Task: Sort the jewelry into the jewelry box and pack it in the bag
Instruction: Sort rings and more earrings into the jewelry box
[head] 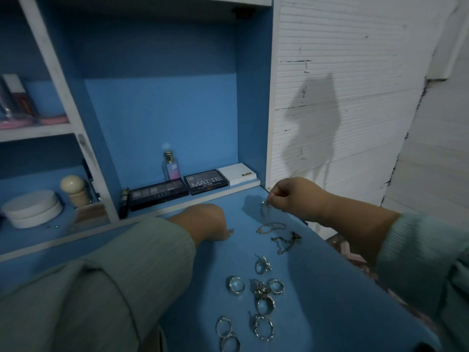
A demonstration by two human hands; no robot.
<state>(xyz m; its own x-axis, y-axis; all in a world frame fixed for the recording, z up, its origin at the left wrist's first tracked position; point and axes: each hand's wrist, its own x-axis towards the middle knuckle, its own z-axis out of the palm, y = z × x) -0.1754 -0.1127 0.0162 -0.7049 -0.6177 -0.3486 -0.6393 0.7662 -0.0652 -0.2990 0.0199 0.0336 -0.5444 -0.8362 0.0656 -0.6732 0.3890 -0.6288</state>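
Several silver rings (261, 295) lie scattered on the blue table (317, 288) in front of me. Beyond them lie a silver chain bracelet (270, 227) and a darker chain (285, 241). My right hand (294, 196) hovers above the far right of the table and pinches a thin silver chain (265, 207) that dangles from its fingertips. My left hand (205, 221) rests on the table with fingers curled, and a small silver piece (230, 232) shows at its fingertips. No jewelry box or bag is in view.
At the back of the desk stand a perfume bottle (170, 165), two dark eyeshadow palettes (205, 184) and a white palette (237, 174). A white round jar (33, 208) and a cream knobbed bottle (74, 190) sit on the left shelf. The table's right edge drops off near a white wall.
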